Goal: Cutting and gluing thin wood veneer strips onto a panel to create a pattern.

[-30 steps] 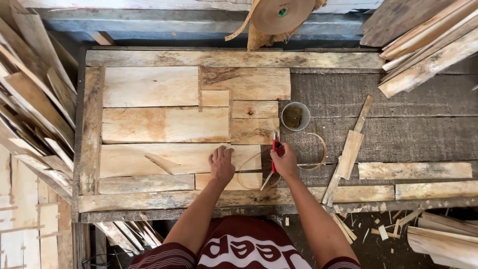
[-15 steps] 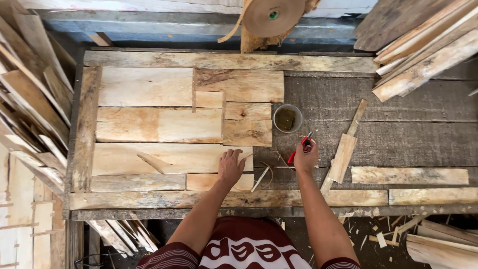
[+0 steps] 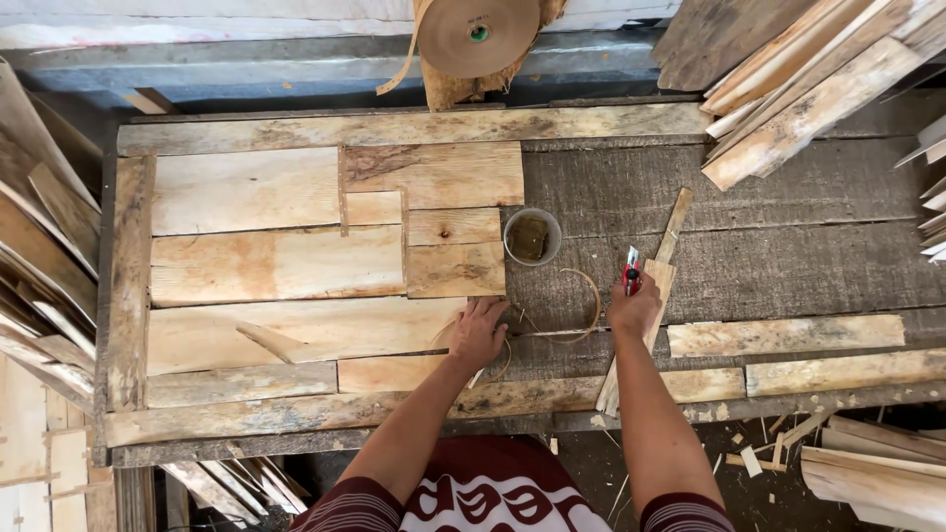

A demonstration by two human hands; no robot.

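Observation:
My right hand (image 3: 633, 307) grips a red utility knife (image 3: 632, 272), its tip pointing away from me, over a narrow wood slat (image 3: 658, 286) lying on the grey workbench (image 3: 788, 256). My left hand (image 3: 477, 333) rests flat on the right edge of the pale veneer sheets (image 3: 296, 266) laid side by side on the bench. A thin curled strip of veneer (image 3: 576, 315) loops between the two hands. A small round cup with dark liquid (image 3: 532, 236) stands just beyond the left hand.
A roll of brown paper tape (image 3: 478, 30) stands at the back. Wood offcuts are stacked at the upper right (image 3: 798, 89) and along the left (image 3: 44, 266). Long slats (image 3: 788, 335) lie near the front edge, with scraps on the floor (image 3: 857, 473).
My right hand has moved right with the knife, away from the veneer edge and onto the narrow slat. My left hand shifted slightly right along the sheets.

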